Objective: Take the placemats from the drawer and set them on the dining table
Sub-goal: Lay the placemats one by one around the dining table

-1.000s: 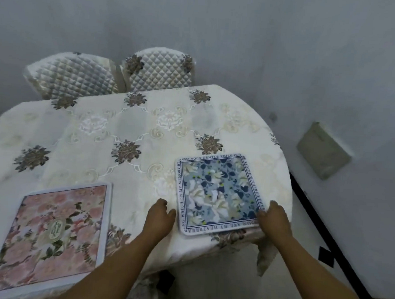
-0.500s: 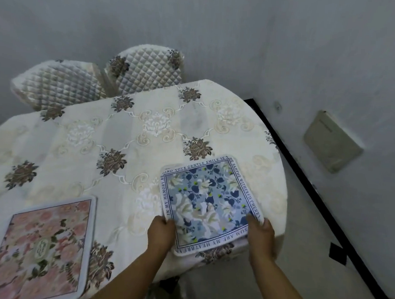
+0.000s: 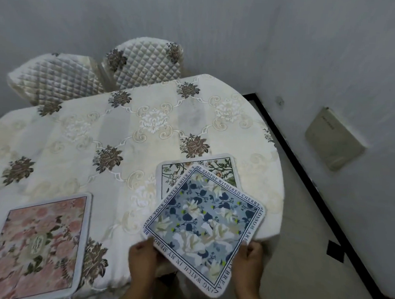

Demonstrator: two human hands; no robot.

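A blue floral placemat (image 3: 205, 225) with lettering round its border is held turned like a diamond over the table's near right edge. My left hand (image 3: 144, 258) grips its left corner and my right hand (image 3: 249, 264) grips its right side. Under it a white placemat with green plants (image 3: 214, 167) lies flat on the dining table (image 3: 128, 141), mostly covered. A pink floral placemat (image 3: 36, 243) lies flat at the near left of the table.
The table wears a cream embroidered cloth. Two quilted chairs (image 3: 58, 78) (image 3: 148, 62) stand at its far side against the wall. A wall runs close on the right, with a beige box (image 3: 334, 138) on it and bare floor between.
Both hands have lifted the blue placemat toward me and turned it, which uncovers the green-plant placemat beneath it. The view has shifted slightly.
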